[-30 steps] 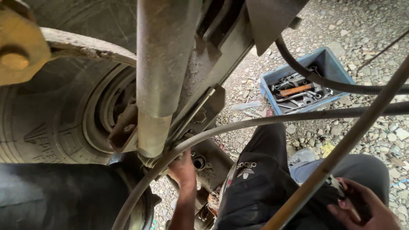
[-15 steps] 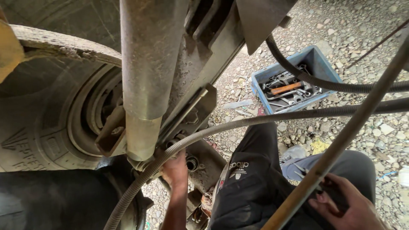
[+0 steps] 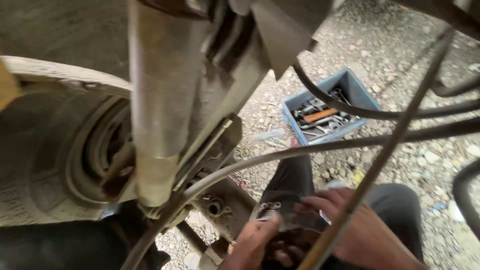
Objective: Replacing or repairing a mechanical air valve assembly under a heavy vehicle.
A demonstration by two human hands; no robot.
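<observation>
Left hand (image 3: 252, 242) dropped from bracket (image 3: 220, 207); both hands pinching dark part (image 3: 287, 235), right hand (image 3: 350, 225)

outdoor roadside repair spot: gravel ground (image 3: 400, 165), truck tyre (image 3: 45, 165), blue box of wrenches (image 3: 327, 107)

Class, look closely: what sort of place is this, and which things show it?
Probably an outdoor vehicle repair spot: a big tyre and shock absorber overhead, gravel ground, and a blue box of tools.

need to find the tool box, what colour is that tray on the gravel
Blue: the tool tray on the gravel is a blue box, seen in the head view, upper right.
</observation>
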